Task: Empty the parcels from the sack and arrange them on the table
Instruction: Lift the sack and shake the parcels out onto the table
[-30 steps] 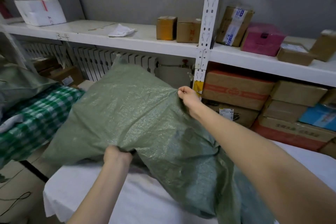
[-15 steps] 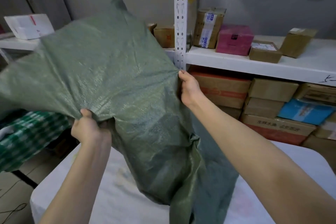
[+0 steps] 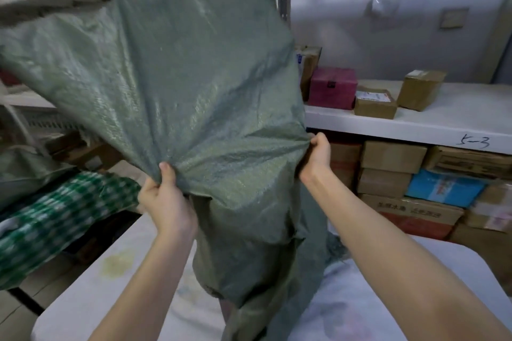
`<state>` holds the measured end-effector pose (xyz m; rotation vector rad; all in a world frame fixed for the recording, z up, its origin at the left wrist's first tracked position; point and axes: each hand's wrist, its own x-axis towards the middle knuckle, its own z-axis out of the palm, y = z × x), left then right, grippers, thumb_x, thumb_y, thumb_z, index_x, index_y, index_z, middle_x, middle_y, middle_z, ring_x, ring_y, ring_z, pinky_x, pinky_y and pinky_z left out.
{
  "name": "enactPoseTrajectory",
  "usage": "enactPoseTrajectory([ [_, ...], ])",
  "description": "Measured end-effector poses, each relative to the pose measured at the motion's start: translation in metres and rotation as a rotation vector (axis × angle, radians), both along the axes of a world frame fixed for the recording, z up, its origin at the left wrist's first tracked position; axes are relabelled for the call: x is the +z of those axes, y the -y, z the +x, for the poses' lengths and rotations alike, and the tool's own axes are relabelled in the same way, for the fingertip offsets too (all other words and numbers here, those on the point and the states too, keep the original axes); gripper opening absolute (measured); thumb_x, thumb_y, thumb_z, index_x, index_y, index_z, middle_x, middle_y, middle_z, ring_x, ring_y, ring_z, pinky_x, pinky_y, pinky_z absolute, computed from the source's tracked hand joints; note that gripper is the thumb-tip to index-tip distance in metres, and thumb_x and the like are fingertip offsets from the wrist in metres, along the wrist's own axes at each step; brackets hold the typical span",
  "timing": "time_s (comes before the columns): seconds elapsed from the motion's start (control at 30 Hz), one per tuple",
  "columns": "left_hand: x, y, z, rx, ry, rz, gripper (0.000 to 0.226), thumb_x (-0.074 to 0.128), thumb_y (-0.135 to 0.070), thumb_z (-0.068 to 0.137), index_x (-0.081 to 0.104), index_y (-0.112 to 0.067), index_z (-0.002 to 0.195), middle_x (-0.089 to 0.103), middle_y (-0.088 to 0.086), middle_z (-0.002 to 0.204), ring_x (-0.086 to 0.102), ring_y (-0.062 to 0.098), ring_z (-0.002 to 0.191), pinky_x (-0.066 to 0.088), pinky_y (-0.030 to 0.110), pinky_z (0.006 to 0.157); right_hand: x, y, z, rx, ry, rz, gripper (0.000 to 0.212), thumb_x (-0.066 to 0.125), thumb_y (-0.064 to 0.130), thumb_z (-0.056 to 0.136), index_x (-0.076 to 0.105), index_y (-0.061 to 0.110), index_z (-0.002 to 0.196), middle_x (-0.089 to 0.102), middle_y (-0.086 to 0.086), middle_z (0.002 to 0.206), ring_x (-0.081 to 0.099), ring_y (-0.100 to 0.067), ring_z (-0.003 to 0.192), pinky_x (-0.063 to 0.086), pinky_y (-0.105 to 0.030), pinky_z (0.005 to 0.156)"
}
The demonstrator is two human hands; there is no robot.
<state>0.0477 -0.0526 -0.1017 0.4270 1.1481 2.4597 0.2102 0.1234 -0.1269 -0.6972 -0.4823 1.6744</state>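
**Green woven plastic sack (image 3: 180, 77) held up over the white table (image 3: 97, 285)**

The sack is the biggest thing here. It is made of thin, shiny strips woven together, and it is full of creases. Its top part spreads out wide and flat, up in the air in front of the shelves. Its bottom part hangs down in a lumpy bunch and touches the table top. What is inside the sack cannot be seen.

The table is smooth, with round corners and a pale yellow stain (image 3: 116, 266) near its left side.

Behind it, on the right, is a long flat white shelf (image 3: 415, 122). Square brown cardboard boxes (image 3: 393, 156) are stacked tight under it, with a blue parcel (image 3: 443, 188) among them. On top of the shelf sits a pink box (image 3: 332, 87) with small brown boxes beside it.

On the left lies a soft green-and-white checked bag (image 3: 55, 216).

The left hand (image 3: 166, 202) grips a bunch of the sack near its middle. Its fingers curl round the cloth and the thumb points up, pressed on the front. The right hand (image 3: 318, 153) holds the sack's right edge, with its fingers curled tight round a fold.
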Motion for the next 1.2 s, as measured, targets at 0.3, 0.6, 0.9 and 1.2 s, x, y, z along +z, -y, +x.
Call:
enactPoseTrajectory([
  [0.3,-0.047,0.007,0.032,-0.102,-0.139,-0.036,0.023,0.05,-0.008,0.097,0.064,-0.017,0.082,0.07,-0.015,0.079,0.063,0.005,0.083,0.051,0.031,0.087,-0.034,0.005,0.051,-0.031,0.156,-0.011,0.072,0.043,0.079,0.077,0.063,0.018,0.112,0.069,-0.007,0.103,0.064,-0.026,0.099,0.05,-0.042,0.093],
  [0.6,-0.056,-0.001,0.039,-0.095,-0.234,-0.111,0.028,0.067,-0.029,0.087,0.053,-0.012,0.07,0.051,-0.001,0.077,0.049,0.014,0.082,0.04,0.037,0.08,-0.024,0.003,0.053,-0.236,0.67,0.161,0.008,0.06,0.011,0.093,0.064,0.017,0.089,0.068,-0.006,0.101,0.064,-0.027,0.103,0.05,-0.042,0.097],
  [0.9,-0.072,-0.02,-0.031,-0.394,-0.126,-0.38,0.108,0.057,-0.046,0.079,-0.025,-0.03,0.147,0.005,-0.004,0.16,0.02,0.02,0.145,0.018,0.041,0.117,-0.012,0.008,0.049,-0.029,0.483,0.234,0.023,0.045,0.026,0.102,0.058,0.018,0.119,0.065,-0.004,0.116,0.062,-0.02,0.102,0.051,-0.038,0.092],
  [1.2,-0.078,-0.026,-0.054,-0.52,-0.007,-0.287,0.1,0.077,-0.066,0.052,0.046,-0.018,0.134,0.056,0.002,0.135,0.054,0.021,0.121,0.046,0.04,0.085,-0.007,0.008,0.025,0.086,0.269,0.178,0.019,0.05,0.027,0.099,0.062,0.017,0.112,0.068,-0.008,0.109,0.065,-0.023,0.099,0.054,-0.038,0.082],
])
